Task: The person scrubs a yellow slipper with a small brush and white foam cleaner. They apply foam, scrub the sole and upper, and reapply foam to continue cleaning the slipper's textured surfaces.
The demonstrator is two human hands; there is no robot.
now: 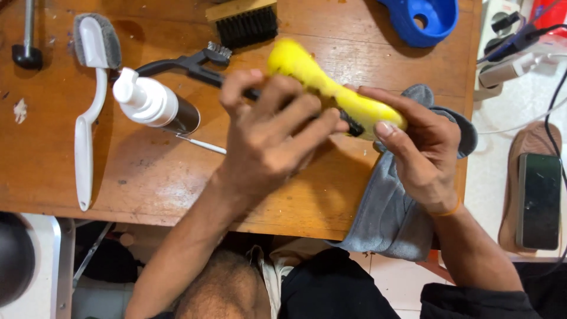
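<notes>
yellow shoe point(331, 88) sits at the middle of the scene, held above the wooden surface point(147, 177) with its length running slantwise. the right hand point(422, 147) cups the shoe from its right side, fingers point(384, 100) curled shut around it and thumb pressed on its near edge. the left hand point(269, 139) is closed on a black brush point(195, 66), whose handle runs out to the left of the shoe and whose dark head point(353, 126) lies against the shoe's lower side. under the shoe and to its right a grey cloth point(390, 207) is spread, hanging over the near edge of the surface. left of the shoe lies a pump bottle point(155, 106) on its side, white at the top and dark at the body, and further left a white brush point(88, 106) with a long handle. beyond the shoe, at the far edge, lie a wooden brush point(243, 20) with black bristles and, to the right of that, a blue shoe point(422, 19). well to the right of the shoe, off the surface, a dark phone point(538, 201) rests on a brown sandal point(522, 147).
</notes>
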